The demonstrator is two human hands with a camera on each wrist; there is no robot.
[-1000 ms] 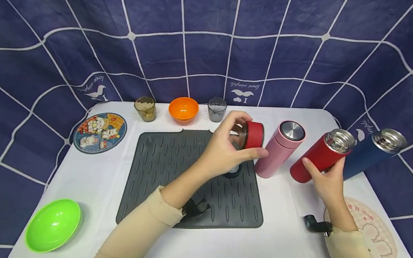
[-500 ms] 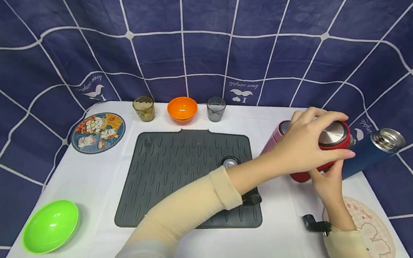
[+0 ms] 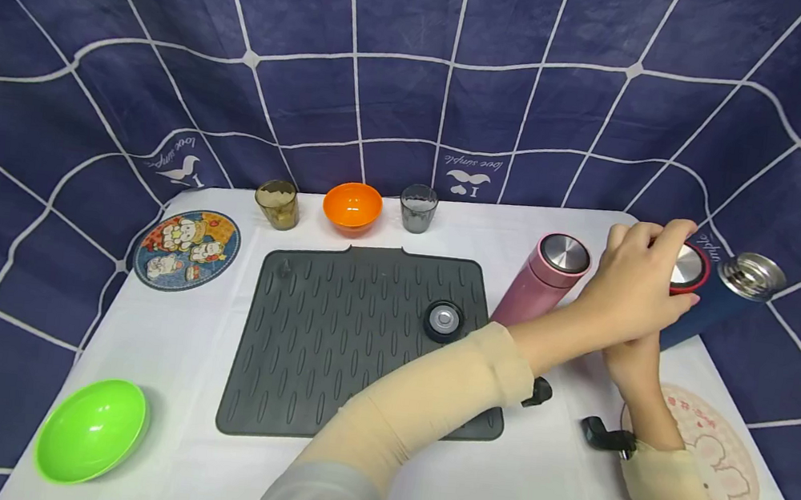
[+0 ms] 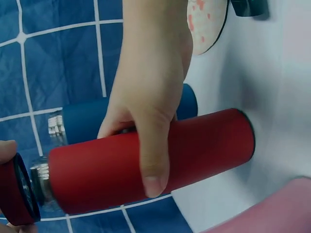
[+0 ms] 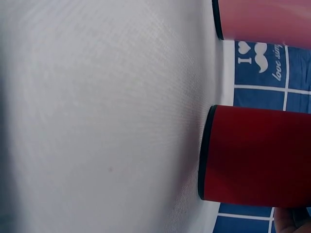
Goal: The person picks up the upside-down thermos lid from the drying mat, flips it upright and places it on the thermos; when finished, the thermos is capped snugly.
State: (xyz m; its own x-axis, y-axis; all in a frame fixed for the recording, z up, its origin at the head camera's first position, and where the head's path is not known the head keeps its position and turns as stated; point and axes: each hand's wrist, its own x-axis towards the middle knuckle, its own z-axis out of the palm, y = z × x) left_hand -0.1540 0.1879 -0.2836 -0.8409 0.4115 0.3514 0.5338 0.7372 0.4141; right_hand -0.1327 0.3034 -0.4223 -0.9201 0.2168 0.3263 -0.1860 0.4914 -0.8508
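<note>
My left hand (image 3: 637,277) holds a red lid (image 3: 688,270) with a steel top by its rim. In the left wrist view that lid (image 4: 14,191) faces the steel neck of a red thermos bottle (image 4: 204,143), just off it or barely touching. Lower down, my right hand (image 3: 636,365) grips the bottle's body, thumb (image 4: 153,155) across its front. The bottle's base (image 5: 252,155) stands on the table in the right wrist view; in the head view my left hand and arm hide most of the bottle. Right beside it is a lidless blue thermos bottle (image 3: 702,311).
A lidded pink thermos bottle (image 3: 534,291) stands left of the hands. On the grey drying mat (image 3: 335,332) lies a black lid (image 3: 443,321). Behind are two glasses and an orange bowl (image 3: 352,205). A green bowl (image 3: 93,430) and round placemats lie at the sides.
My left hand has carried the red lid from above the mat, past the pink bottle, to the top of the red bottle. My right hand keeps its grip on the red bottle.
</note>
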